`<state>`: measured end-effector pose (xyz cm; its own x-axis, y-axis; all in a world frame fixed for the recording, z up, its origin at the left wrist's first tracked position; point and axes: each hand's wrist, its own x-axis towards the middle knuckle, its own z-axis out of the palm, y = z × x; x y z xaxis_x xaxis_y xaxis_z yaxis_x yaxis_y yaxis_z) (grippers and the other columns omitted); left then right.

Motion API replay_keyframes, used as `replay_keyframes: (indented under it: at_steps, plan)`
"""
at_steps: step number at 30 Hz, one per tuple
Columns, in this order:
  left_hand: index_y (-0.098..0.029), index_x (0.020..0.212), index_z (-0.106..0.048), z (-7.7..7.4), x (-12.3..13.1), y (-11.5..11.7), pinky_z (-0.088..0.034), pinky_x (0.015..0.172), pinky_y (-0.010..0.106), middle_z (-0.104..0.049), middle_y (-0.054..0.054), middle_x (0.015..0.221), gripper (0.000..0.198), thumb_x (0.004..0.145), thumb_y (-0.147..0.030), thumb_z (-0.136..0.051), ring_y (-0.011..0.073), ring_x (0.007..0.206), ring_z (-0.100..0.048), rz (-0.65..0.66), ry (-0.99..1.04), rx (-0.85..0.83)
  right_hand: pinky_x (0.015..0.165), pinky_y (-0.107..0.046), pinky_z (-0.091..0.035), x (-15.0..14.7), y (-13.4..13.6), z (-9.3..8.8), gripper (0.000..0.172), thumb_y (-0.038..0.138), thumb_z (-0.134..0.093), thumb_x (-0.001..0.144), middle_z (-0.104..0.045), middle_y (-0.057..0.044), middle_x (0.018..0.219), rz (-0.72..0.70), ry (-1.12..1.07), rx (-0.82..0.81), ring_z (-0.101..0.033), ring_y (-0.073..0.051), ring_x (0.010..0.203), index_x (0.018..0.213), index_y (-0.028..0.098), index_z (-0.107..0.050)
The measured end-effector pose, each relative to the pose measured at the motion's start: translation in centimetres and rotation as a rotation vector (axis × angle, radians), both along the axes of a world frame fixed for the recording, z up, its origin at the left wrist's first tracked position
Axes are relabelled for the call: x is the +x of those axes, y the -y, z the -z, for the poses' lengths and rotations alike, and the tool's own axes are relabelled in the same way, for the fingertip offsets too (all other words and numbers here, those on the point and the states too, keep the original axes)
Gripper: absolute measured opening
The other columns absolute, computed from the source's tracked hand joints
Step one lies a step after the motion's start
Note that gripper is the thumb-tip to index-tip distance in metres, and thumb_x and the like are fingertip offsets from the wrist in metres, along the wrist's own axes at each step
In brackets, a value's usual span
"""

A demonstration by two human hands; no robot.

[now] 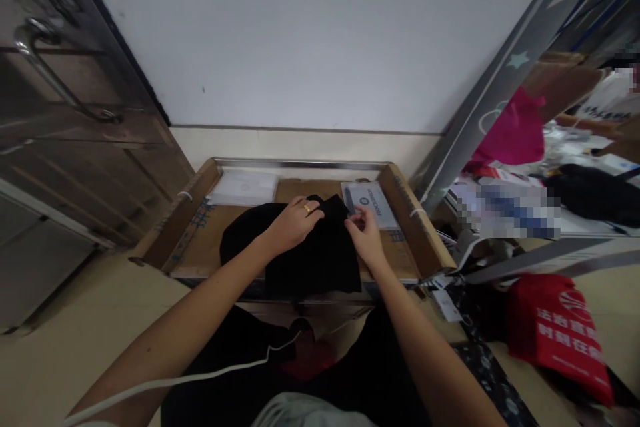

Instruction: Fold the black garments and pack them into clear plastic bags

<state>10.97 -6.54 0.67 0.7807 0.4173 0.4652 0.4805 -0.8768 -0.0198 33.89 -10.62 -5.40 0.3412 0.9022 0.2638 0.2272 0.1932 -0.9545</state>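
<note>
A piece of black cloth (315, 257), perhaps a garment, lies folded on the cardboard-lined tray table (207, 243); its exact kind does not show. Its lower edge hangs over the front rim. My left hand (296, 223), with a ring on one finger, is closed on the cloth near its far edge. At the far right corner, my right hand (367, 235) pinches the cloth's edge between thumb and finger. Just behind the right hand lies a flat packet with printed lettering (377, 203). A pale flat packet (245, 188) rests at the back left.
A white wall panel (300, 40) rises behind. On the left is a wooden door with a metal handle (65, 83). To the right stand a cluttered shelf, a pink bag (517, 130) and a red bag (560, 333). A white cable (210, 372) crosses my lap.
</note>
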Motion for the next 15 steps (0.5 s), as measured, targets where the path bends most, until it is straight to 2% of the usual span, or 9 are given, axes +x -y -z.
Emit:
replay_keyframes:
  at_steps: [3,5,8,10,12,15]
  plan:
    - [-0.019,0.111,-0.062,-2.2,0.5,-0.1,-0.045,0.105,0.042,-0.062,0.011,0.117,0.024,0.098,-0.012,-0.043,0.0231,0.113,-0.059,-0.016,0.197,-0.055,0.086,-0.036,-0.05,-0.6,-0.1,-1.4,0.074,0.042,-0.079,0.069,-0.066,-0.01,0.118,-0.057,0.068,0.03,-0.063,-0.021,0.097,0.133,0.021,-0.049]
    - [-0.02,0.112,-0.06,-4.6,0.5,0.3,-0.046,0.103,0.038,-0.061,0.01,0.118,0.022,0.098,-0.014,-0.045,0.0216,0.114,-0.059,-0.037,0.348,-0.089,0.096,-0.039,-0.048,-0.9,-0.2,-2.7,0.076,0.039,-0.081,0.067,-0.066,-0.011,0.124,-0.143,0.065,0.022,-0.062,-0.024,0.11,0.135,0.022,-0.049]
    - [-0.021,0.109,-0.061,-8.6,0.0,1.1,-0.046,0.102,0.037,-0.062,0.007,0.113,0.018,0.095,-0.016,-0.051,0.0209,0.111,-0.058,-0.111,0.569,-0.102,0.099,-0.041,-0.048,-1.1,0.0,-4.6,0.059,0.038,-0.079,0.07,-0.072,-0.007,0.112,-0.267,-0.037,-0.027,-0.065,-0.024,0.108,0.123,0.022,-0.06]
    - [-0.021,0.104,-0.061,-10.4,-0.7,1.5,-0.046,0.101,0.038,-0.064,0.004,0.109,0.016,0.091,-0.015,-0.054,0.0205,0.108,-0.059,-0.194,0.681,-0.139,0.097,-0.039,-0.05,-1.1,0.7,-5.4,0.046,0.042,-0.074,0.074,-0.073,-0.006,0.111,-0.286,-0.158,-0.044,-0.066,-0.025,0.107,0.115,0.022,-0.065]
    - [-0.021,0.099,-0.063,-11.2,-1.4,1.5,-0.046,0.101,0.038,-0.066,0.002,0.103,0.014,0.087,-0.015,-0.057,0.0201,0.103,-0.06,-0.275,0.751,-0.229,0.095,-0.037,-0.053,-1.3,1.8,-5.7,0.047,0.047,-0.07,0.078,-0.072,-0.006,0.118,-0.305,-0.267,-0.042,-0.066,-0.026,0.112,0.12,0.024,-0.066]
    - [-0.02,0.09,-0.065,-10.4,-2.2,0.7,-0.047,0.098,0.037,-0.067,0.0,0.095,0.01,0.081,-0.017,-0.062,0.0195,0.096,-0.061,-0.374,0.839,-0.448,0.092,-0.036,-0.056,-2.5,3.5,-4.8,0.066,0.044,-0.076,0.074,-0.07,-0.005,0.125,-0.392,-0.326,-0.073,-0.066,-0.026,0.114,0.136,0.03,-0.059]
